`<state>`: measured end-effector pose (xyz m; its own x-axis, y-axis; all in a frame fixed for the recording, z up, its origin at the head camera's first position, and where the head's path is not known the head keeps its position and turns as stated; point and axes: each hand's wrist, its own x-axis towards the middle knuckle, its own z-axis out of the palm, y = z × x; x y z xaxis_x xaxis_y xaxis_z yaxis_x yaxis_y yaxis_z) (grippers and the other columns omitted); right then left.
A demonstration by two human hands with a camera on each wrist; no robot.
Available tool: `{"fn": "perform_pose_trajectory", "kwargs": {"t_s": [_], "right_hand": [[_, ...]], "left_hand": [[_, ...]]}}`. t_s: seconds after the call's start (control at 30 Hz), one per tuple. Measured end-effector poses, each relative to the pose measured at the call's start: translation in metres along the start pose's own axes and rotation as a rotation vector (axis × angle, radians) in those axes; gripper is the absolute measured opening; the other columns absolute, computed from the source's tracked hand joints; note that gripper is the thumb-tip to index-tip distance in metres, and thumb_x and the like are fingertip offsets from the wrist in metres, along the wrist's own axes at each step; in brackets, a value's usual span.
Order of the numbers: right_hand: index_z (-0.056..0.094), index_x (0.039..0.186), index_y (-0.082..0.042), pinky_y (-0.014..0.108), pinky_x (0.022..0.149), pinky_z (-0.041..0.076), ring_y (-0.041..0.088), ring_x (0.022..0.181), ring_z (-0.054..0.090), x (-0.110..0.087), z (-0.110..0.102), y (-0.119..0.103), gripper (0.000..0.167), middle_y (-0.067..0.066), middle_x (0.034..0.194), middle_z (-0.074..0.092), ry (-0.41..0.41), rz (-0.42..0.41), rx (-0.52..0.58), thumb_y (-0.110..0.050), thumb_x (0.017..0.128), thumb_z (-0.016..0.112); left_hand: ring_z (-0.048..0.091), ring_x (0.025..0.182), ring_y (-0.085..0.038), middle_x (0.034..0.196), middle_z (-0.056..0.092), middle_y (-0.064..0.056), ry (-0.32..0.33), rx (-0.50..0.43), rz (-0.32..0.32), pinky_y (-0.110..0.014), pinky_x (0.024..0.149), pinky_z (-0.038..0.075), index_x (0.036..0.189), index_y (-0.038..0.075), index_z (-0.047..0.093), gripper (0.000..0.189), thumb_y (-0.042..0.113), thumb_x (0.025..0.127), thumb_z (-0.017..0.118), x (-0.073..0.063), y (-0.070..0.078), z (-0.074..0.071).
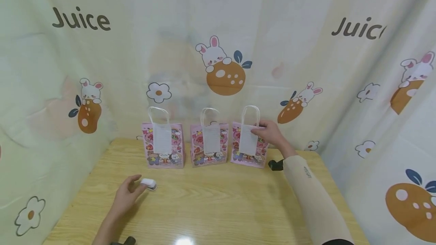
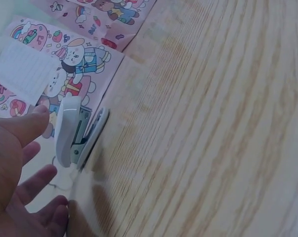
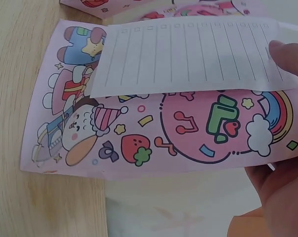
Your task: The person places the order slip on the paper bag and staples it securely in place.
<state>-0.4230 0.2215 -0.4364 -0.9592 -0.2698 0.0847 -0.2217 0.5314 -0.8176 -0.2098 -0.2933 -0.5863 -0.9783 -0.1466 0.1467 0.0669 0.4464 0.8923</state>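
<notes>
At the right end of a row, my right hand (image 1: 270, 134) pinches the top edge of a pink cartoon paper gift bag (image 1: 261, 149) together with a white lined slip (image 1: 247, 141). In the right wrist view the thumb (image 3: 291, 58) lies on the slip (image 3: 188, 57), and the other fingers are behind the bag (image 3: 198, 128). A small white stapler (image 1: 148, 183) rests on the wooden table at the left. My left hand (image 1: 125, 196) is right beside it; in the left wrist view its fingers spread loosely, with the thumb near the stapler (image 2: 67, 131).
Two similar upright gift bags, one in the middle (image 1: 223, 158) and one at the left (image 1: 178, 150), each bear a white slip on the front. A black object (image 1: 276, 165) is beside the right bag. A printed curtain (image 1: 184, 56) hangs behind the table (image 1: 218, 203).
</notes>
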Motion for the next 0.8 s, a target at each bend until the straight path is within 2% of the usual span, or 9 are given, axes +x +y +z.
{"fn": "perform_pose_trajectory", "kwargs": {"t_s": [0.17, 0.4, 0.57, 0.8], "right_hand": [[0.066, 0.113, -0.003, 0.042, 0.075, 0.056, 0.028, 0.088, 0.067, 0.007, -0.001, 0.004, 0.031, 0.015, 0.106, 0.068, 0.01, -0.025, -0.008, -0.023, 0.091, 0.07], [0.068, 0.108, 0.0, 0.038, 0.076, 0.054, 0.027, 0.087, 0.065, 0.016, -0.007, 0.004, 0.022, 0.015, 0.101, 0.069, -0.008, -0.098, -0.092, -0.015, 0.092, 0.068], [0.069, 0.106, -0.003, 0.04, 0.077, 0.052, 0.027, 0.087, 0.064, 0.022, -0.009, 0.002, 0.021, 0.012, 0.098, 0.069, -0.053, -0.076, -0.099, -0.018, 0.091, 0.069], [0.066, 0.115, -0.008, 0.042, 0.079, 0.055, 0.028, 0.088, 0.065, 0.026, -0.009, 0.003, 0.03, 0.011, 0.104, 0.068, -0.1, -0.032, -0.089, -0.022, 0.09, 0.072]], "left_hand": [[0.034, 0.131, -0.05, 0.141, 0.042, -0.03, 0.003, -0.001, -0.004, -0.058, 0.105, 0.03, 0.134, -0.005, 0.047, 0.055, 0.025, 0.093, 0.068, 0.0, -0.001, -0.002], [0.04, 0.128, -0.046, 0.136, 0.047, -0.028, 0.008, 0.022, 0.002, -0.056, 0.103, 0.036, 0.133, -0.005, 0.048, 0.053, 0.025, 0.094, 0.067, 0.001, 0.001, -0.004], [0.049, 0.121, -0.042, 0.131, 0.053, -0.025, 0.026, 0.027, 0.006, -0.051, 0.098, 0.043, 0.13, -0.005, 0.052, 0.048, 0.022, 0.094, 0.067, 0.001, 0.001, -0.002], [0.055, 0.115, -0.041, 0.127, 0.056, -0.026, 0.023, -0.013, 0.026, -0.047, 0.096, 0.045, 0.128, -0.007, 0.053, 0.046, 0.019, 0.093, 0.068, -0.001, -0.002, -0.001]]}}
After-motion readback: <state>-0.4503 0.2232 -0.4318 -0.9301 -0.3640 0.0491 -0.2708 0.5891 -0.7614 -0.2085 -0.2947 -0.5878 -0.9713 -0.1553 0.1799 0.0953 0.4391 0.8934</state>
